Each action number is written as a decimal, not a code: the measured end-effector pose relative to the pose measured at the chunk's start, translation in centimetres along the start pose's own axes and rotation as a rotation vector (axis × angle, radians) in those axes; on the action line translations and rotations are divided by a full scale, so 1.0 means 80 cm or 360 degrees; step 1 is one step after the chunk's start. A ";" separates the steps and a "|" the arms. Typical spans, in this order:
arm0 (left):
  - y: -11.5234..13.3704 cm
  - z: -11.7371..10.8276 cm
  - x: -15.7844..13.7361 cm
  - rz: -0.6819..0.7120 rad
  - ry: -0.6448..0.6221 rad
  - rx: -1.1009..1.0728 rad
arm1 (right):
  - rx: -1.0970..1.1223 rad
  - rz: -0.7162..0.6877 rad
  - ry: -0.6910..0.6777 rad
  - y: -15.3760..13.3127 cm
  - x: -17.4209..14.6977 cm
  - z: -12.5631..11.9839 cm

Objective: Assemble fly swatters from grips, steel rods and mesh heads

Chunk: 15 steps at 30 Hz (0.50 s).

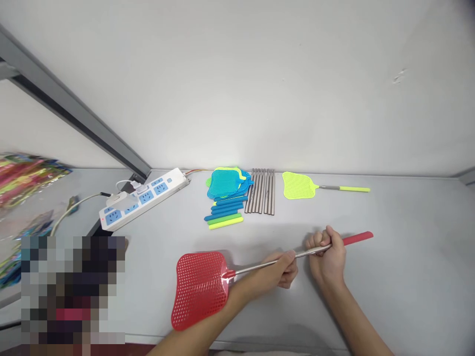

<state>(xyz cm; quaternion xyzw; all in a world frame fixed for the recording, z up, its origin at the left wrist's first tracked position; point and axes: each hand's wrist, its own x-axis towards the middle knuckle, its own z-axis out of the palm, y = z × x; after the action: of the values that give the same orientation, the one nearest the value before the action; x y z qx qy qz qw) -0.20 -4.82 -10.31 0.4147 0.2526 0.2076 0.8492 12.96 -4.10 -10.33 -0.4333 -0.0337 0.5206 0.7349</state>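
A red fly swatter [200, 287] with a perforated head, a thin metal telescopic rod and a red handle slants across the front of the table. My left hand [282, 269] is closed around the middle of its rod. Near the red grip, my right hand [328, 254] is closed on the thicker end of the rod. The swatter's head lies over my left forearm, at the left. Beyond my hands, a yellow-green fly swatter [299, 186] with a short rod lies flat on the table.
Blue and green swatter heads [225, 183] are stacked near the wall. Below them lie several blue, green and yellow handles [224, 212], beside a row of metal rods [262, 193]. A power strip [144, 199] with plugs sits left; bagged colourful items [29, 180] lie beyond the frame post.
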 end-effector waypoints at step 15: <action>0.001 -0.003 0.000 -0.0068 -0.0076 -0.0051 | -0.0017 -0.0093 0.0028 0.022 -0.021 0.007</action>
<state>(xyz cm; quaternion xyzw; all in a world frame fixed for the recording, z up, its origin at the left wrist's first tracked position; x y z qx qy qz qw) -0.36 -4.66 -10.40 0.4003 0.2376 0.1834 0.8658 10.59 -4.98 -10.50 -0.4406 -0.0428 0.4949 0.7477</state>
